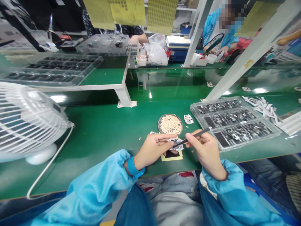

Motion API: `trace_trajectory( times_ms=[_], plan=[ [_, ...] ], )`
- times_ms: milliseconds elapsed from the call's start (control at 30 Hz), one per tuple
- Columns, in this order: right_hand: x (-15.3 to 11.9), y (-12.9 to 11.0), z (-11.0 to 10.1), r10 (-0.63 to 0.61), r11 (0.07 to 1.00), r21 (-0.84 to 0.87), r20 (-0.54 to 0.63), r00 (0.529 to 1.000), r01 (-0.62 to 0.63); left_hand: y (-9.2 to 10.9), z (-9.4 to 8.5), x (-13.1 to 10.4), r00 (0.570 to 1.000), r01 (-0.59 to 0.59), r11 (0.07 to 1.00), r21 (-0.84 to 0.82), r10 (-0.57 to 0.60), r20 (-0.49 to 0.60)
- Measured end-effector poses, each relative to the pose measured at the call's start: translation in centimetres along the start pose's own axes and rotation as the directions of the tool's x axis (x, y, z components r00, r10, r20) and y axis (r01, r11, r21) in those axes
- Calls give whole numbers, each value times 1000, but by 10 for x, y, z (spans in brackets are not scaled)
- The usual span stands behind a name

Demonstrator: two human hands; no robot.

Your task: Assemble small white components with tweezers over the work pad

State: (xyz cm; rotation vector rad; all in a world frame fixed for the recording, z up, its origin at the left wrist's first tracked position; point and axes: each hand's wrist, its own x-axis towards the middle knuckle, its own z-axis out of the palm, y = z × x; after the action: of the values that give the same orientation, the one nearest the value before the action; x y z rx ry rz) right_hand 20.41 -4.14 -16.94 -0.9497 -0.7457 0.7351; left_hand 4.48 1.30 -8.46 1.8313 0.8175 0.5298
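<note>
A white wire-caged desk fan [25, 122] stands at the far left of the green counter [101, 131]; the left hand [151, 150] pinches a small silvery metal part [177, 144] over a yellow square card [172, 156]; behind sits a round dish of pale bits [170, 124]; the right hand [207, 150] clamps thin black tweezers [196, 135], tips touching the part; rightward lie clear plastic trays of components [232, 121].

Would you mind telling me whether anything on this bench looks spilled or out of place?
Only small things: pale crumbs lie loose on the green table near the round dish, and white strips sit jumbled beside the tray.
</note>
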Motion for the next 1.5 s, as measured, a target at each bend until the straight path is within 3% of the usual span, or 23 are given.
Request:
trace_trajectory(
  times_ms=[233,433,600,800,900,1200,1300,1400,1500],
  plan=[
    [3,14,-13,-142,978,160,26,989,137,-2,-1,0,999,-40,999,33,40,-11],
    [-1,15,6,10,986,-163,176,984,19,-4,0,1,990,-119,985,126,128,-67],
    [-2,20,22,40,995,-97,231,972,-18,-13,-1,2,932,-313,880,356,356,-61],
    [3,23,21,21,1000,10,265,964,-25,-15,-1,-7,955,-222,734,642,296,-8],
    [4,22,23,26,999,12,266,964,-30,-15,0,-9,960,-236,762,603,278,25],
    [6,31,31,40,994,93,244,969,-64,-24,3,0,965,-162,820,549,249,-87],
    [9,33,30,28,998,48,241,970,-41,-24,2,-1,960,-161,821,547,258,-105],
    [12,26,24,32,994,-109,293,956,0,-22,0,-2,966,-145,811,566,239,-96],
    [14,15,13,-69,965,-233,221,973,121,-19,-2,-2,959,-137,750,648,265,-104]
  ],
)
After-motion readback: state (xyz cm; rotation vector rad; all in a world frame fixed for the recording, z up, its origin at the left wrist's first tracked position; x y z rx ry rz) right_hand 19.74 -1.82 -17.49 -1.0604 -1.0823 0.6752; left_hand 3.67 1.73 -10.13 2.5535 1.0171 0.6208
